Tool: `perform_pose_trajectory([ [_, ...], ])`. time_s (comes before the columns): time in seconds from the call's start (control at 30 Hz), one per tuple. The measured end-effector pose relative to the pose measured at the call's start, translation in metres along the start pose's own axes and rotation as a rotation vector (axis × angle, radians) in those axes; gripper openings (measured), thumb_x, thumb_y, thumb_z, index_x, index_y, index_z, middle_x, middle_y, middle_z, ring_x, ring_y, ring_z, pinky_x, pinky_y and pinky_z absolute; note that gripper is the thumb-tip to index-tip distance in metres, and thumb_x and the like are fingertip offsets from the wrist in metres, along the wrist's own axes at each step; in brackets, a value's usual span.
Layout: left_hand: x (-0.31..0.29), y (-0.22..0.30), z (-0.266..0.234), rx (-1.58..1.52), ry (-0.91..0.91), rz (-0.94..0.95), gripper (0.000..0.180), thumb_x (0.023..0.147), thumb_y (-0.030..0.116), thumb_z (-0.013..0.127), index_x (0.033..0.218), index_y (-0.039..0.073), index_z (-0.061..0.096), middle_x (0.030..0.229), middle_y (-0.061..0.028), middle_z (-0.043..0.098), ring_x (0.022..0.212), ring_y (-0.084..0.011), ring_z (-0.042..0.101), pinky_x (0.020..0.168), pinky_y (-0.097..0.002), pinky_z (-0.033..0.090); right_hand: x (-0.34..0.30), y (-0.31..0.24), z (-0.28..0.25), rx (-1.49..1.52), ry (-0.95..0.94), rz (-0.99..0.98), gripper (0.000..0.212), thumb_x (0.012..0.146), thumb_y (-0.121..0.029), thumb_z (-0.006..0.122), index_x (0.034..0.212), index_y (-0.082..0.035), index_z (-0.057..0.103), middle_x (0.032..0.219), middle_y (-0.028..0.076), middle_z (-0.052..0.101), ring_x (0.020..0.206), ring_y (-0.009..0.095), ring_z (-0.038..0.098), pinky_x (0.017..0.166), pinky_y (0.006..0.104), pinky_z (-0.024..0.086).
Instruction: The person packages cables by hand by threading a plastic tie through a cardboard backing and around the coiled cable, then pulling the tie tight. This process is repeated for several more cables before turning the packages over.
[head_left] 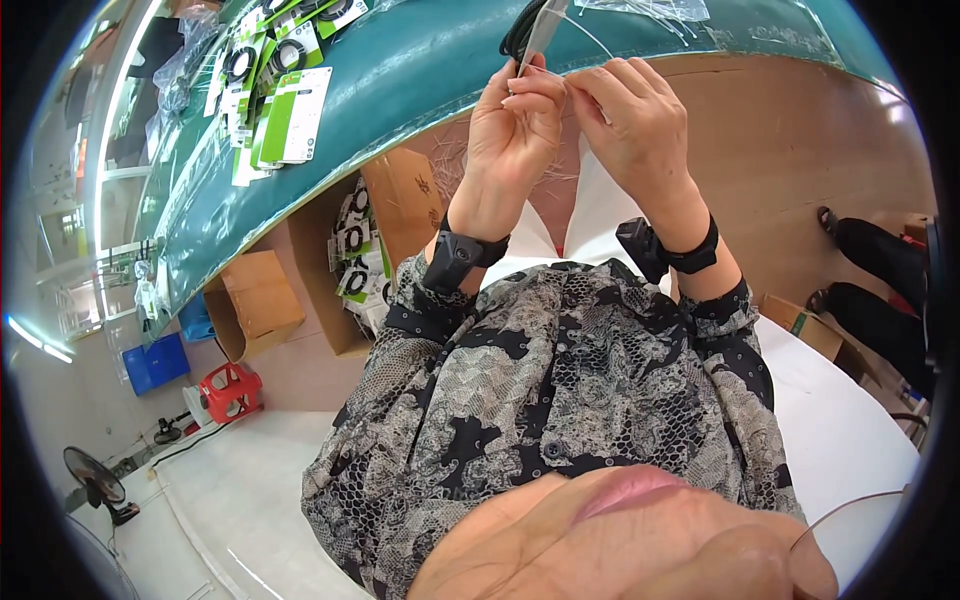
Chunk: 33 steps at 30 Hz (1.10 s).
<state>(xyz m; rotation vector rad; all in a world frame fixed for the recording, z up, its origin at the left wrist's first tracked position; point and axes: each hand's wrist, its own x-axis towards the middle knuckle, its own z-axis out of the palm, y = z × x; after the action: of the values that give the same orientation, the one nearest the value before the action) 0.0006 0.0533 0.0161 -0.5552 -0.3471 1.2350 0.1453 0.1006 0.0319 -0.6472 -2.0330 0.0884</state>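
My left hand (510, 125) is closed on a pale card (543, 32), raised at the table's near edge. A coiled black cable (517, 38) sits against the card's left side. From the card a thin white plastic tie (590, 32) curves out to the right. My right hand (640, 115) pinches near the card's lower end, thumb and forefinger together on what looks like the tie's end. The fingers partly hide where tie and card meet.
Carded black cables (290, 57) are piled on the green-covered table (400, 60) at left. More white ties (665, 10) lie at the far edge. Below the table stand an open cardboard box (405, 200) of carded cables and a smaller box (262, 300). Another person's legs (880, 265) show at right.
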Motion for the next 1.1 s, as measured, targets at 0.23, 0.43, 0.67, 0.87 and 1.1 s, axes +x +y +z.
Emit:
perform_pose_trajectory([
  [0.23,0.001,0.008,-0.013,0.311,-0.013,0.026,0.021,0.091,0.007,0.055,0.105,-0.008,0.051,0.094,-0.0140,0.056,0.082,-0.0176,0.058,0.062,-0.0226,0.053,0.005,0.001,0.003,0.143,0.028,0.012,0.015,0.076,0.001,0.064,0.089,-0.005,0.064,0.080,0.008,0.061,0.072,0.024,0.060,0.066,0.0319,0.049],
  [0.43,0.005,0.012,-0.013,0.673,0.071,0.209,0.025,0.093,0.010,0.053,0.113,-0.004,0.047,0.105,-0.0184,0.058,0.096,-0.0266,0.062,0.079,-0.0310,0.058,-0.015,0.021,0.018,0.494,-0.026,0.335,0.015,0.082,0.001,0.061,0.096,-0.002,0.062,0.086,0.010,0.063,0.077,0.024,0.064,0.070,0.0322,0.050],
  [0.67,-0.001,0.011,-0.018,0.995,0.031,0.455,0.024,0.093,0.011,0.055,0.113,-0.001,0.051,0.107,-0.0160,0.060,0.095,-0.0253,0.063,0.080,-0.0328,0.057,-0.026,0.025,0.022,0.476,-0.043,0.438,0.014,0.081,0.001,0.062,0.095,-0.002,0.063,0.087,0.007,0.064,0.077,0.025,0.063,0.070,0.0334,0.049],
  [0.87,-0.005,0.016,-0.024,1.221,0.055,0.607,0.021,0.092,0.011,0.056,0.111,0.002,0.056,0.104,-0.0101,0.063,0.091,-0.0212,0.064,0.078,-0.0319,0.056,-0.017,0.019,0.000,-0.060,0.005,-0.148,0.021,0.072,-0.003,0.066,0.092,-0.010,0.065,0.091,0.001,0.063,0.083,0.021,0.058,0.075,0.0328,0.043],
  [1.1,-0.008,0.004,-0.035,1.207,-0.038,0.612,0.020,0.093,0.011,0.054,0.111,0.002,0.057,0.104,-0.0100,0.063,0.091,-0.0207,0.064,0.077,-0.0307,0.055,-0.008,0.014,0.000,-0.057,-0.045,-0.354,0.021,0.071,-0.003,0.065,0.090,-0.011,0.064,0.092,0.000,0.060,0.085,0.018,0.055,0.077,0.0318,0.040],
])
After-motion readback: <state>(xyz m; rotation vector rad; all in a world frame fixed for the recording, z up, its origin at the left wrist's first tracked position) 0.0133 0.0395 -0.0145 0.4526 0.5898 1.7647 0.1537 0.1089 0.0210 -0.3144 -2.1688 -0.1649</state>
